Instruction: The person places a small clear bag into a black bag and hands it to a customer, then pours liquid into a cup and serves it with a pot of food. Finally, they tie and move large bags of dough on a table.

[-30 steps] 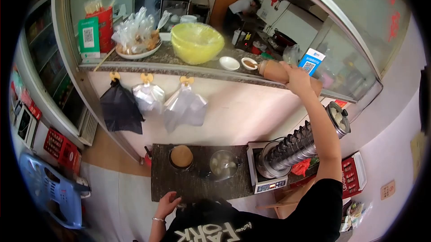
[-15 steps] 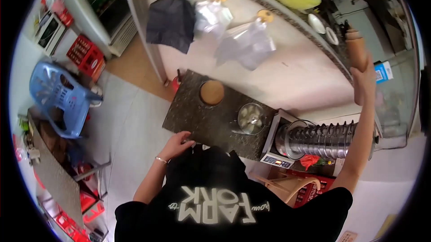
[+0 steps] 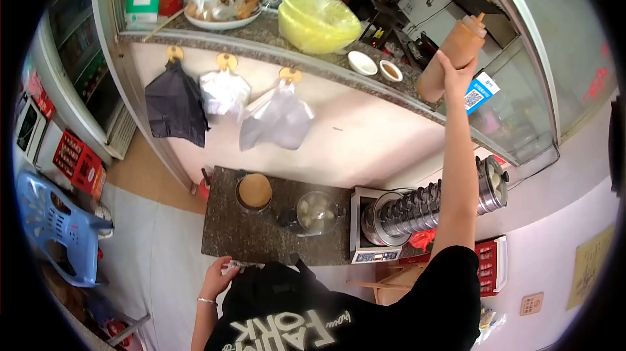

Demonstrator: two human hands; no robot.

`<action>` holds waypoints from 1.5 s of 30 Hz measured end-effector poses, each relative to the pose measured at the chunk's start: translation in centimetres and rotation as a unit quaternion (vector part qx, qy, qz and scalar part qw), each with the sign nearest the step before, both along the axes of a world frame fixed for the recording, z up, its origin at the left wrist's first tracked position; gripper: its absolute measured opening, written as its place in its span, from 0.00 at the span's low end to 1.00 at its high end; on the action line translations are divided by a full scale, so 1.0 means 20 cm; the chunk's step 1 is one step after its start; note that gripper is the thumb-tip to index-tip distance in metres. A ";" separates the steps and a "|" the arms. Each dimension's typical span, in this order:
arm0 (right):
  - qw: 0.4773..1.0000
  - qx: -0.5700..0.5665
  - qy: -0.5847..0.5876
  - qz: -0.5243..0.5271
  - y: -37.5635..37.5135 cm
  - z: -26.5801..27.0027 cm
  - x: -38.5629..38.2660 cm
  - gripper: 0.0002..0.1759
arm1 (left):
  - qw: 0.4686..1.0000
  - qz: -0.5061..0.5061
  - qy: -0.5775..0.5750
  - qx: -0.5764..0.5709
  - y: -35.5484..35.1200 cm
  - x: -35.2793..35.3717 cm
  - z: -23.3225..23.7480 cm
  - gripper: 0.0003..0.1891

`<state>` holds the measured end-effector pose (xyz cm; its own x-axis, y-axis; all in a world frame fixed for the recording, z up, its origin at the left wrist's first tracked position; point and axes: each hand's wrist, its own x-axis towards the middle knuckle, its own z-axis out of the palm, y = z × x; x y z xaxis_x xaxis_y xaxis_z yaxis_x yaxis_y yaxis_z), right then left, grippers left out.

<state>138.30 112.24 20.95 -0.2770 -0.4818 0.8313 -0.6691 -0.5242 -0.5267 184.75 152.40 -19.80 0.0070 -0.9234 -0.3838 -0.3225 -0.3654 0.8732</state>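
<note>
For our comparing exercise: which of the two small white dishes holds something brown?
The oval white dish nearer the right hand; its inside looks brown, whereas the other white dish, beside the shiny yellow bowl, looks plain white.

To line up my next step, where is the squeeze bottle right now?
Upper right of the head view: the squeeze bottle is gripped in the right hand, between the small dish of brown sauce and the blue-and-white QR card.
</note>
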 end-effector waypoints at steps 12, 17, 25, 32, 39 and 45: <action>0.999 -0.050 -0.010 0.014 -0.22 -0.15 -0.08 0.50 | 0.999 0.002 -0.028 0.024 0.02 0.05 0.00 0.24; 0.996 0.010 0.004 0.085 -0.05 -0.24 -0.05 0.46 | 0.997 -0.015 0.004 0.075 -0.01 0.00 -0.06 0.23; 0.972 0.220 0.063 -0.049 0.82 -1.28 0.11 0.31 | 0.985 -0.137 -0.006 0.104 -0.17 -0.14 -0.22 0.23; 0.869 0.408 -0.271 -0.066 1.31 -2.68 -0.10 0.17 | 0.933 -0.025 0.188 0.306 -0.54 -0.44 -0.51 0.20; 0.816 0.415 -0.383 -0.124 1.17 -2.91 -0.22 0.16 | 0.911 0.068 0.251 0.320 -0.89 -0.92 -0.90 0.20; 0.835 0.471 -0.274 -0.074 0.98 -3.27 -0.35 0.19 | 0.884 0.173 0.296 0.319 -1.04 -1.19 -1.10 0.17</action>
<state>131.33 131.87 -44.52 -0.6064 -0.7772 -0.1684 -0.2128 0.3626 -0.9073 160.98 131.62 -41.76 -0.1300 -0.4994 -0.8565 0.3485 -0.8318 0.4321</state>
